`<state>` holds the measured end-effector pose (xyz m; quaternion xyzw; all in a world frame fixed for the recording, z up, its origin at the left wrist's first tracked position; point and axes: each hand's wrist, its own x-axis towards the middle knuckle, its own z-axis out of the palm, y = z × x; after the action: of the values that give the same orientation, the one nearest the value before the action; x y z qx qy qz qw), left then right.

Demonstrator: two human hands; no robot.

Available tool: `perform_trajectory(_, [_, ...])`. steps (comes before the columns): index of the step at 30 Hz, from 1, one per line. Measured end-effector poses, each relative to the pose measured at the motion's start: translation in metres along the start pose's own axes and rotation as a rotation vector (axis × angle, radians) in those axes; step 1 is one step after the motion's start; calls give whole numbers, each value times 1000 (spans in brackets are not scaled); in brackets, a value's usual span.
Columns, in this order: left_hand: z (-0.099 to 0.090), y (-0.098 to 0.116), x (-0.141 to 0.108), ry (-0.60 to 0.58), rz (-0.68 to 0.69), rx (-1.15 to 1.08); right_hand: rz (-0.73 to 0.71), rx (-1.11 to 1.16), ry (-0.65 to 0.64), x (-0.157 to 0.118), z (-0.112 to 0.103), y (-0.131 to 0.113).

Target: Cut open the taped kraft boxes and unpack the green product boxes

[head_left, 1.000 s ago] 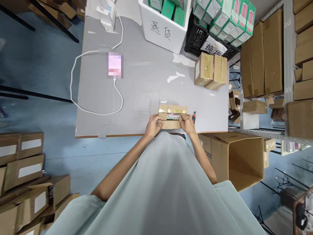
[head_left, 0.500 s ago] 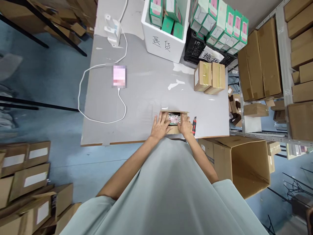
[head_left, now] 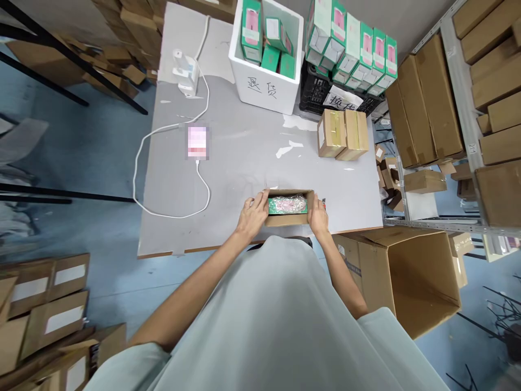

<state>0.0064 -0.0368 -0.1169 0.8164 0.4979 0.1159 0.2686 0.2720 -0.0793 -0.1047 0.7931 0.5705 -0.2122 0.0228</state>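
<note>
A small cardboard box (head_left: 287,220) stands open-topped near the front edge of the table. Inside lies a green and pink product box (head_left: 287,205) in clear bubble wrap. My left hand (head_left: 253,216) grips the box's left side, fingers at its upper corner. On the opposite side my right hand (head_left: 318,216) holds the right wall, fingers pointing away from me. Just beyond the right fingers, a bit of a red and black utility knife (head_left: 324,203) shows; the hand hides most of it.
Two taped cartons (head_left: 343,136) stand at the table's right. Behind them are a black crate (head_left: 315,89) and a white bin (head_left: 260,95), both with green boxes. A white cable (head_left: 171,215) loops at left around a pixelated device (head_left: 197,142). A large open carton (head_left: 423,288) stands at lower right.
Both hands have moved apart to the box's sides. The side flaps no longer cover its ends, so more of the wrapped product box shows. The view has shifted slightly.
</note>
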Motion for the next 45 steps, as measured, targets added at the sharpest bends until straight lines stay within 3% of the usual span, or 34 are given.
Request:
perform_trajectory(3, [2, 0, 4, -12, 49, 23, 64, -86, 65, 1, 0, 13])
perform_trajectory(6, [5, 4, 7, -41, 85, 84, 14, -132, 88, 0, 1, 16])
perform_trajectory(11, [15, 11, 11, -226, 132, 215, -308, -73, -142, 5, 3, 4])
perform_trajectory(13, [20, 14, 15, -276, 111, 239, -359, -55, -238, 8, 4, -5])
perform_trajectory(17, [32, 24, 33, -276, 102, 240, -354, -57, -278, 12, 5, -20])
perform_trajectory(24, [47, 32, 70, -207, 25, 203, -324, -33, -158, 12, 6, -27])
perform_trajectory(30, [45, 20, 76, -160, -54, 192, -388, -38, -245, 17, 7, -29])
perform_trajectory(33, [43, 18, 71, -146, -64, 200, -423, -47, -217, 24, 8, -35])
perform_trajectory(39, [51, 15, 63, -250, 48, 126, -420, -185, -239, 47, 9, -47])
perform_trajectory(45, [66, 15, 80, -321, 94, 90, -447, -211, -253, 58, 9, -49])
